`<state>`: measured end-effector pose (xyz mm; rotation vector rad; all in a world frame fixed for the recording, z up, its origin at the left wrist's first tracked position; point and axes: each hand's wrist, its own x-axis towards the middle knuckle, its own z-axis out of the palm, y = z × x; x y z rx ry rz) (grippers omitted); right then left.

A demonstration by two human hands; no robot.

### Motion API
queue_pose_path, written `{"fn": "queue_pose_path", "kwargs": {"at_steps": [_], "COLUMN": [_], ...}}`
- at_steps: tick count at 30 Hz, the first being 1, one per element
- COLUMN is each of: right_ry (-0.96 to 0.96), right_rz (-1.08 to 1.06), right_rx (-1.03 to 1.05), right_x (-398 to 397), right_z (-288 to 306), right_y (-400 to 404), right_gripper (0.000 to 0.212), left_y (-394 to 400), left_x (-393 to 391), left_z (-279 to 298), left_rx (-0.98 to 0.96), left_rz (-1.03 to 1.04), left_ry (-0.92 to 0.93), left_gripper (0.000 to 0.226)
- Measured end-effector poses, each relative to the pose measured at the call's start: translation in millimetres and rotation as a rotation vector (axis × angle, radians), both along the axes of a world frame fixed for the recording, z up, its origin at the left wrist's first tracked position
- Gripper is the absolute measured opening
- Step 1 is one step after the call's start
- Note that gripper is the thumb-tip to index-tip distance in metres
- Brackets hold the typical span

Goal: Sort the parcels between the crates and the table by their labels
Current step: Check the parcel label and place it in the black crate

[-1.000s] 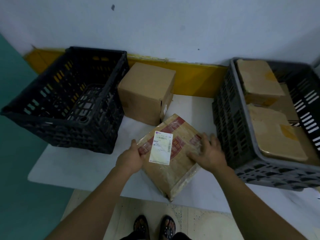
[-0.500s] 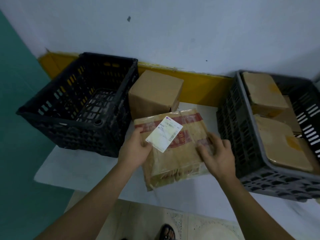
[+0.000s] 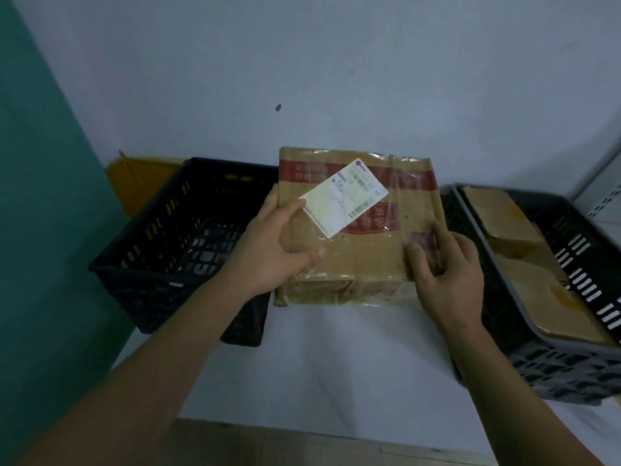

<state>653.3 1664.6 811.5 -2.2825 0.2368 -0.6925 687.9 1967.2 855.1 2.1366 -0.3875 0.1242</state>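
A flat brown cardboard parcel (image 3: 363, 257) with red print and clear tape is lifted above the white table (image 3: 336, 358), its face tilted toward me. A white shipping label (image 3: 346, 198) is stuck on its upper left. My left hand (image 3: 272, 250) grips the parcel's left edge, thumb across the front beside the label. My right hand (image 3: 447, 274) grips its lower right corner. An empty black crate (image 3: 141, 260) stands to the left. A grey crate (image 3: 524, 351) on the right holds several brown parcels (image 3: 544, 294).
A pale wall rises behind the table, with a yellow band (image 3: 144, 176) at its base and a teal wall (image 3: 40, 196) on the left. The table's front edge and the tiled floor (image 3: 302, 445) lie below my arms.
Both hands have raised the parcel off the table and tipped it up toward me. It now hides the cardboard box that stood at the back. My view has tilted upward.
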Motion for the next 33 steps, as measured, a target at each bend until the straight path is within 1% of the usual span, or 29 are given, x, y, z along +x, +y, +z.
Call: {"fn": "queue_pose_path", "kwargs": {"at_steps": [4, 6, 10, 12, 15, 17, 19, 21, 23, 25, 28, 30, 33], "right_ry": [-0.037, -0.051, -0.03, -0.028, 0.047, 0.07, 0.09, 0.125, 0.151, 0.192, 0.275, 0.305, 0.372], "right_rz": [0.081, 0.125, 0.222, 0.288, 0.384, 0.447, 0.49, 0.503, 0.501, 0.492, 0.472, 0.454, 0.416], "right_rx": [-0.023, -0.028, -0.058, -0.081, -0.117, -0.141, -0.167, -0.183, -0.209, -0.238, -0.26, -0.288, -0.346], "right_x": [17.2, 32.1, 68.5, 89.3, 121.3, 142.5, 162.4, 178.1, 190.1, 199.9, 211.8, 219.5, 230.3], "right_z": [27.7, 37.8, 48.7, 49.7, 50.9, 49.3, 42.8, 34.3, 24.4, 14.5, 0.6, -9.5, -22.3], "right_y": [50.6, 73.0, 115.5, 135.6, 163.7, 182.1, 199.4, 215.9, 229.7, 240.1, 251.6, 256.5, 260.7], "right_gripper": [0.087, 0.088, 0.089, 0.096, 0.11, 0.115, 0.113, 0.111, 0.111, 0.111, 0.111, 0.112, 0.114], "left_y": [40.4, 60.2, 99.4, 117.9, 151.3, 174.0, 191.8, 205.9, 217.2, 226.3, 235.9, 240.9, 249.9], "left_x": [19.9, 30.9, 56.9, 72.3, 101.7, 123.9, 144.1, 160.1, 172.9, 183.6, 200.2, 212.2, 228.3], "left_z": [32.3, 43.7, 57.8, 61.2, 64.6, 68.3, 70.9, 66.7, 56.5, 40.8, 12.9, -3.5, -22.8], "left_rx": [0.069, 0.058, 0.056, 0.076, 0.138, 0.178, 0.253, 0.33, 0.361, 0.361, 0.364, 0.402, 0.581], "left_rz": [0.1, 0.157, 0.357, 0.411, 0.442, 0.449, 0.468, 0.49, 0.486, 0.461, 0.38, 0.295, 0.18], "left_ry": [-0.078, -0.108, -0.162, -0.158, -0.129, -0.107, -0.066, -0.018, 0.023, 0.05, 0.077, 0.113, 0.23], "left_gripper": [0.098, 0.092, 0.077, 0.075, 0.076, 0.078, 0.082, 0.092, 0.104, 0.11, 0.114, 0.124, 0.139]}}
